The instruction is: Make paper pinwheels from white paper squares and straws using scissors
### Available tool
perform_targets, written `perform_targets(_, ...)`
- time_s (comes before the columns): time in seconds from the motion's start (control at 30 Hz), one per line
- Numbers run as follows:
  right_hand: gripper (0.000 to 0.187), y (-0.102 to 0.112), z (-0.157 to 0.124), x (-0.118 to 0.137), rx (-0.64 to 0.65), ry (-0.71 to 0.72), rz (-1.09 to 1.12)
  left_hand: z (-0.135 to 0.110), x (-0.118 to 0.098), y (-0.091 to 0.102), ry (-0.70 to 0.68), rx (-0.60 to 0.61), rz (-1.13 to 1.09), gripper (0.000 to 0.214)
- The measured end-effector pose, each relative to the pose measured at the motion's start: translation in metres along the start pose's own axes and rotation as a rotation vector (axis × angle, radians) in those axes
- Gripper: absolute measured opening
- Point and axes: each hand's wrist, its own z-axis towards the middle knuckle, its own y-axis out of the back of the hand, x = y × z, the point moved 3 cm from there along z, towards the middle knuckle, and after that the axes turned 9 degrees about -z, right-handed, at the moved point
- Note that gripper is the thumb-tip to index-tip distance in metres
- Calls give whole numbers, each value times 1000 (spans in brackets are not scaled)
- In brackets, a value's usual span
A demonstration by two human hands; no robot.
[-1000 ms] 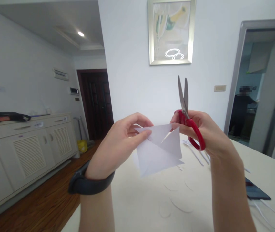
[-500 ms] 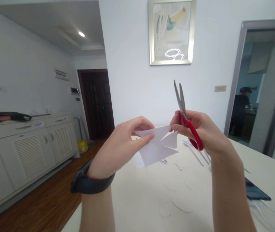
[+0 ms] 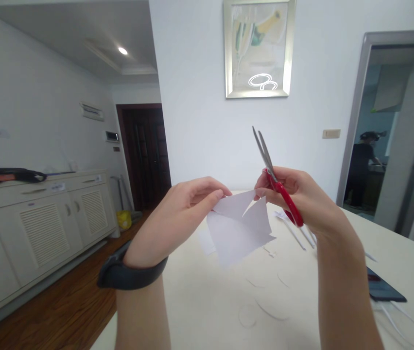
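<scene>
A cut piece of white paper hangs above the table between my two hands, with a narrow V-shaped slit running in from its upper right edge. My left hand pinches its upper left corner between thumb and fingers; a dark band circles that wrist. My right hand keeps red-handled scissors hooked in the palm, blades slightly apart and pointing up. Its thumb and fingertips also pinch the paper's upper right corner.
On the white table lie thin curled paper strips, white sticks and a phone with a white cable. A cabinet stands at left. Another person is beyond the doorway at right.
My left hand has shifted slightly left, and the paper has opened out and hangs lower. The scissors have tilted further left in my right hand.
</scene>
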Motion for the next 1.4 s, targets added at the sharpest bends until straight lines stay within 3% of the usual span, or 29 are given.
perform_targets(0.33,7,2,-1,0,-19,-9,-2,-1,2,3,3,0,-83,18)
perform_targets(0.8,4,-13,-1,10,85,21,-40,-1,-13,-17,-51,117,-34,18)
perform_targets(1.1,9,-15,0,13,99,24,-34,0,-14,-17,-45,59,-74,25)
perform_targets(1.4,4,-12,-2,11,117,4,30,1,-13,-15,-58,31,-48,18)
